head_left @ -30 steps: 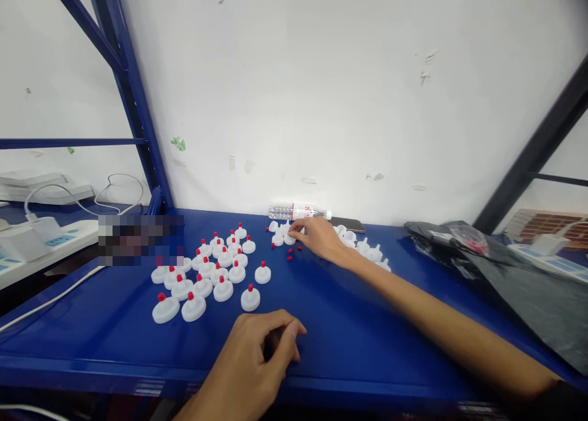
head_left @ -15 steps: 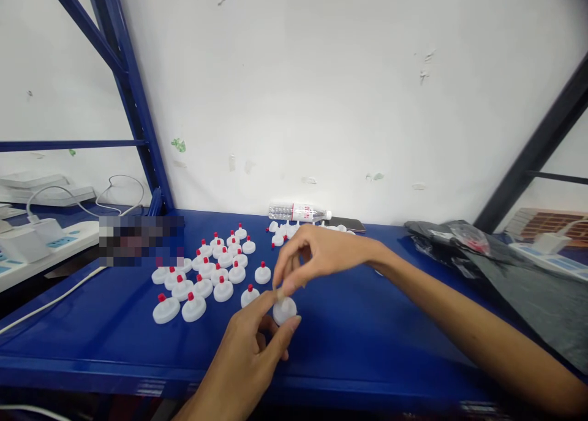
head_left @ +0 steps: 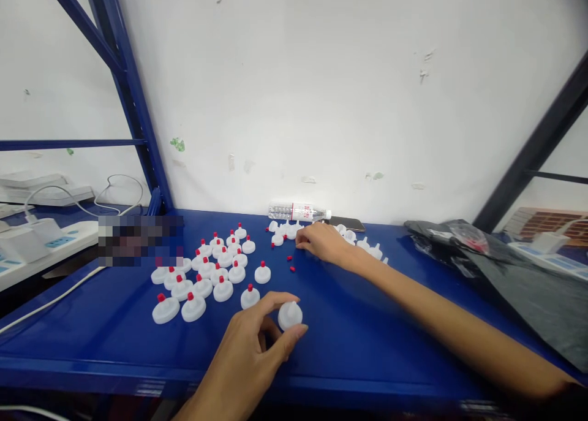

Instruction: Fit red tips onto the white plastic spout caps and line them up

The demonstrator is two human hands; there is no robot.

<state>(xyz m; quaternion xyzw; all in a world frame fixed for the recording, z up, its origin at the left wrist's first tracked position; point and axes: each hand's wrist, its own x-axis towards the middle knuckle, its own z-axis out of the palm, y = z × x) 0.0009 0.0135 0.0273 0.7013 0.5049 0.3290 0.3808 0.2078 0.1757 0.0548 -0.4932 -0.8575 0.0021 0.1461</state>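
Note:
My left hand (head_left: pixel 257 341) grips a white plastic nozzle cap (head_left: pixel 290 316) by its rim, between thumb and forefinger. The cap's narrow spout points up and carries no red tip. Farther back, my right hand (head_left: pixel 319 242) reaches down at a cluster of loose white nozzle caps (head_left: pixel 293 230). Its fingers are bent and drawn together, and whatever is between them is hidden. Two small red tips (head_left: pixel 291 263) lie on the blue table just in front of that hand. Left of my hands stand several white caps with red tips (head_left: pixel 223 289).
A clear plastic bottle (head_left: pixel 301 212) lies along the wall, with a dark phone (head_left: pixel 348 223) beside it. Black plastic bags (head_left: pixel 487 274) cover the right side of the blue table (head_left: pixel 367 341). A white power strip (head_left: pixel 68 240) and cables are at the left.
My right hand has let go of the white cap's spout and moved away to the back cluster. My left hand still holds the cap, shifted slightly right.

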